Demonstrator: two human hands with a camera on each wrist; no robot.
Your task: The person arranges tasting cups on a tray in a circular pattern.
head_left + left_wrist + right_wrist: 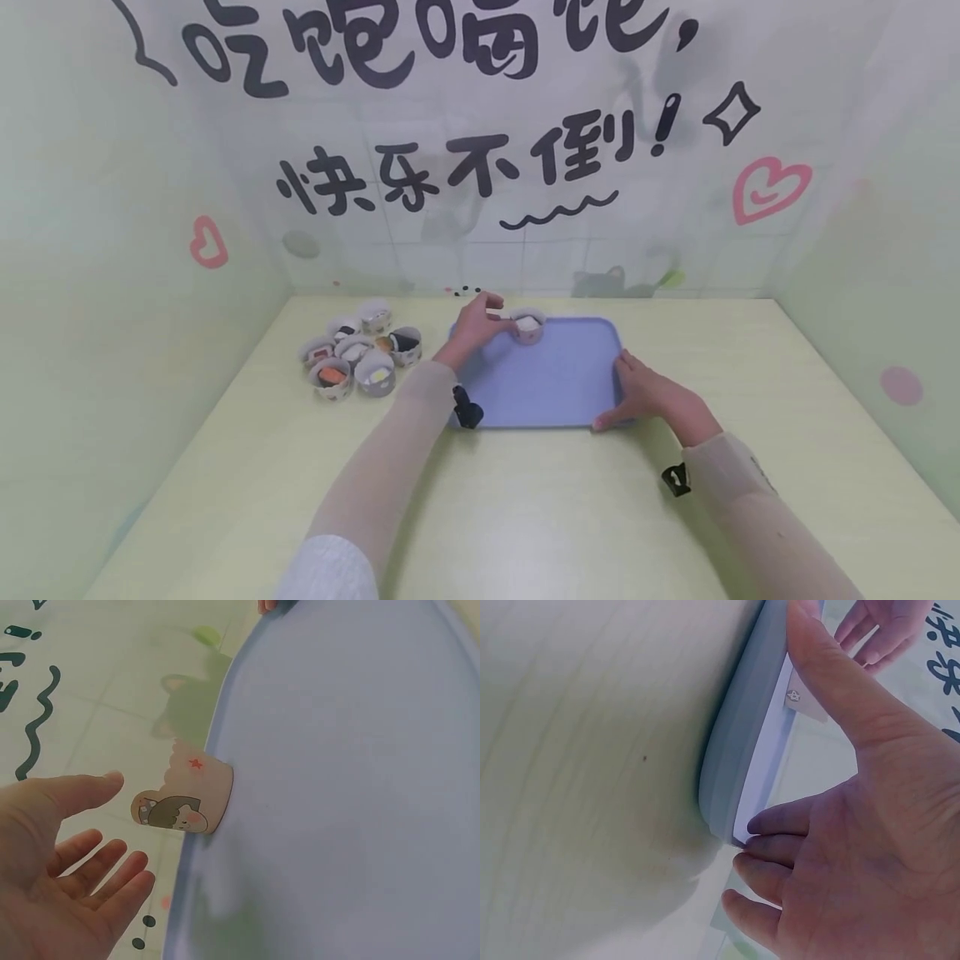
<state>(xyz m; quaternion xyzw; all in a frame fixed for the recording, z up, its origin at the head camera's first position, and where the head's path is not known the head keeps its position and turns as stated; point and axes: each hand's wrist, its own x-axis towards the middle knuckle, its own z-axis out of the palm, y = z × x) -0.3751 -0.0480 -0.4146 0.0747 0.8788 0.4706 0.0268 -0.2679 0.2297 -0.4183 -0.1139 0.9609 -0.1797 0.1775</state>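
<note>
A pale blue tray (555, 392) lies on the table. One small paper cup (528, 327) with a scalloped rim and a cartoon face stands on the tray near its back edge, a white item inside. My left hand (477, 329) is just left of this cup; the left wrist view shows a gap between cup (196, 791) and fingers, which are spread and hold nothing. My right hand (647, 392) spans the tray's near right corner, its thumb along the front edge and its fingers at the right side. In the right wrist view its fingertips (761, 844) touch the rim.
Left of the tray several similar paper cups stand bunched together, among them one with an orange item (332, 377) and one with a yellow and white item (377, 375). A printed curtain-like wall (480, 258) closes off the table's back edge.
</note>
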